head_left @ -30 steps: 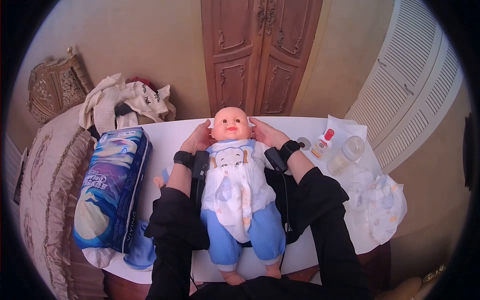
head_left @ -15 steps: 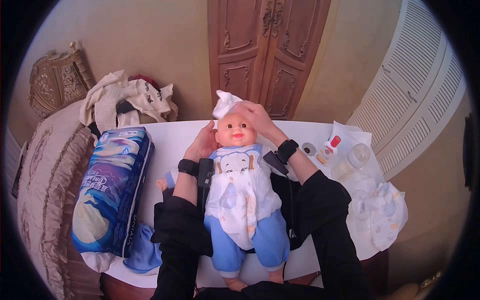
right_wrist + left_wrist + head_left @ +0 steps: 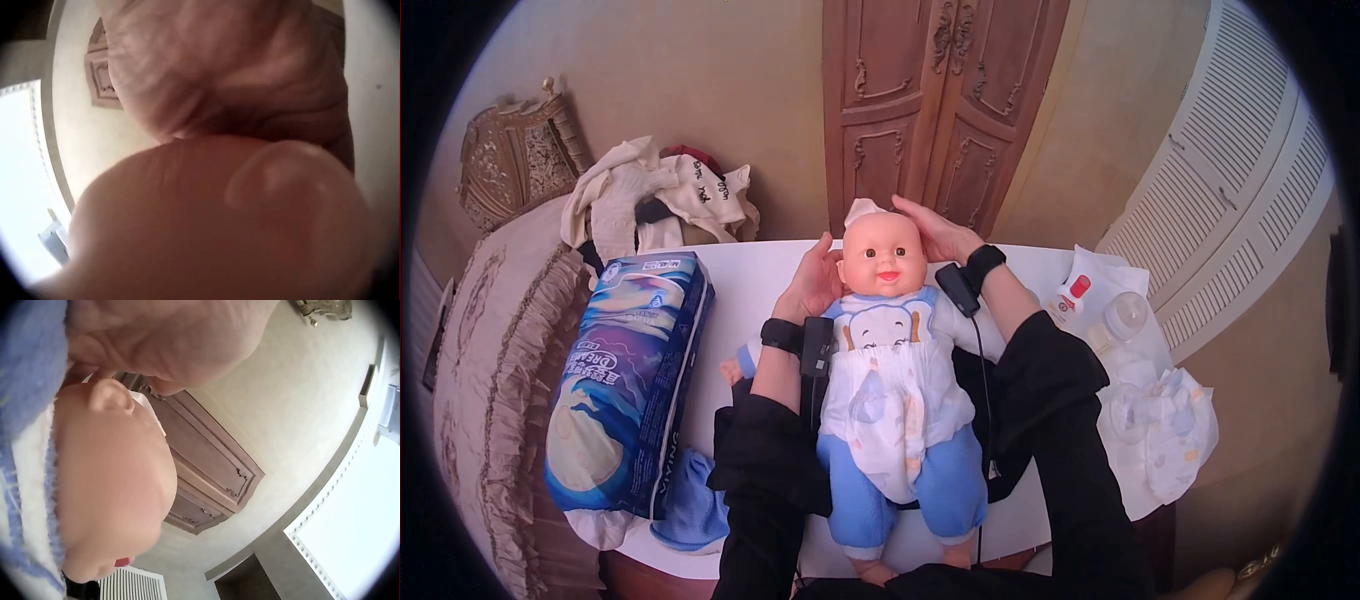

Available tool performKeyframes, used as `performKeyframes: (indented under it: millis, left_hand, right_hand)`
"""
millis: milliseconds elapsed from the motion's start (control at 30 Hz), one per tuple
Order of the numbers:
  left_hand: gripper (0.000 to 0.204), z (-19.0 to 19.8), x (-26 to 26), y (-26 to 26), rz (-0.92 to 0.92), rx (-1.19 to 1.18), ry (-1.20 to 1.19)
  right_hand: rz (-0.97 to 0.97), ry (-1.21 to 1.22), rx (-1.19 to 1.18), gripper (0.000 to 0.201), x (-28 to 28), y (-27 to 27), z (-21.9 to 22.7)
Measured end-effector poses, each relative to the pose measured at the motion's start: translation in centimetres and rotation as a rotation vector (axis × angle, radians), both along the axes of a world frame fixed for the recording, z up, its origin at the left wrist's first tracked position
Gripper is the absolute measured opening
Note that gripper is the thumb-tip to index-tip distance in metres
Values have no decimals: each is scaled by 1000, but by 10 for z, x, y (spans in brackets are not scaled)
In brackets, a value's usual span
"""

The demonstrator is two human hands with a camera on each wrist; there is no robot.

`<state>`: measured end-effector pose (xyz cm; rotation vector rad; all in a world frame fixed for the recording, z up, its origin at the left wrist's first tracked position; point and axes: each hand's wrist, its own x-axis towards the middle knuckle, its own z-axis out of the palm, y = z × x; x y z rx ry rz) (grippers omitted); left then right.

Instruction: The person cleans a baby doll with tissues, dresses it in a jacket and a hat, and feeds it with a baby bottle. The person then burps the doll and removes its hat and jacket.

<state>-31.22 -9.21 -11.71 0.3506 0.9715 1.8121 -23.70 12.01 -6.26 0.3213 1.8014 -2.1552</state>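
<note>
Head view: the left hand (image 3: pixel 809 284), just left of the doll's head near the middle of the frame, lies by the ear with its visible fingers loosely extended; the right hand (image 3: pixel 938 235) rests against the other side of the head, its fingertips hidden, so I cannot tell whether they pinch anything. Between them the doll (image 3: pixel 888 318) lies face up on the table (image 3: pixel 743 279), centre of the frame, a white cloth (image 3: pixel 863 208) poking out behind its crown. The head looks like smooth, firm vinyl, probably light, a little slippery and not fragile; the clothed body seems softer and likely to sag, so a palm under the nape and another at the back would be the sounder hold. The cloth should be limp and best taken by its edge. Outward, a diaper (image 3: pixel 888 415) covers the doll's belly and could slide off if it is lifted. A bulky blue pack (image 3: pixel 628 380) and a blue cloth (image 3: pixel 694 503) crowd the left; at right, a red-capped bottle (image 3: pixel 1067 299), a feeding bottle (image 3: pixel 1124 321) and another diaper (image 3: pixel 1182 432) hem in the right elbow's side.
</note>
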Motion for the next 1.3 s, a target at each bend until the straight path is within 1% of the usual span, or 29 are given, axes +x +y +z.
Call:
performKeyframes:
  millis: [33,67,100,167,200,267,300,400,467,500,567,600,667,700,767,800,867,900,967,1000,1067,1100,1167,1233,1300]
  left_hand:
    - [68,1,1,-1,-1,1,-5]
    - [67,2,1,-1,1,-10,0]
    - [66,4,2,-1,2,-18,6]
    - [65,6,3,-2,3,-19,23]
    - [64,5,2,-2,7,-21,42]
    - [62,4,-1,-2,1,-15,38]
    - [61,3,-1,-1,-2,-14,35]
    - [59,1,-3,0,12,-65,51]
    - [59,-1,-6,1,-7,-39,34]
    - [59,-1,-6,1,-26,-16,16]
    - [59,-2,-5,1,-23,-15,9]
    - [59,-1,-4,0,-21,-14,4]
    - [59,1,-3,0,-32,-3,-8]
    - [59,0,-4,1,-42,7,-15]
    - [60,-2,-5,1,-44,7,-26]
    - [60,-3,-6,2,-47,7,-32]
    - [60,-4,-6,3,-47,11,-30]
    - [60,-6,-8,3,-46,13,-25]
    - [60,-9,-11,4,-55,19,-24]
    - [60,-8,-10,4,-67,24,-22]
    - [62,-7,-7,4,-49,18,-10]
    - [64,-7,-6,5,-32,10,5]
    - [64,-5,-2,5,-32,-2,-11]
    - [63,-2,0,4,-33,-13,-23]
    - [60,-2,0,3,-53,-91,-38]
  right_hand:
    - [-27,-82,-20,66,6,2,-2]
    - [23,-65,-87,72,12,3,-5]
    - [20,-69,-84,72,13,7,-13]
    - [115,-105,-189,76,14,17,-29]
    - [111,-106,-187,76,19,12,-29]
    - [4,-25,-57,77,28,1,-33]
    - [3,-27,-55,77,33,-1,-33]
    - [-12,-24,-12,73,44,-6,-30]
    - [-35,-18,10,64,50,-9,-27]
    - [-35,-19,12,64,50,-8,-28]
    - [-116,-29,-40,55,51,-7,-31]
    - [-114,-31,-37,55,55,-11,-26]
    - [-219,-79,-96,42,68,-22,-14]
    - [-218,-82,-94,42,70,-20,-17]
    - [-331,-19,-40,28,75,-17,-21]
    - [-330,-22,-38,28,80,-20,-19]
    - [-403,151,225,23,91,-26,-14]
    - [-401,150,226,23,92,-27,-19]
    - [-549,383,444,22,94,-29,-30]
    - [-546,381,445,22,97,-33,-28]
    - [-646,399,435,22,102,-40,-24]
    - [-645,398,437,22,103,-41,-23]
    - [-727,454,343,24,105,-44,-21]
    - [-765,473,355,24,110,-54,-7]
    - [-805,493,367,24,111,-57,-1]
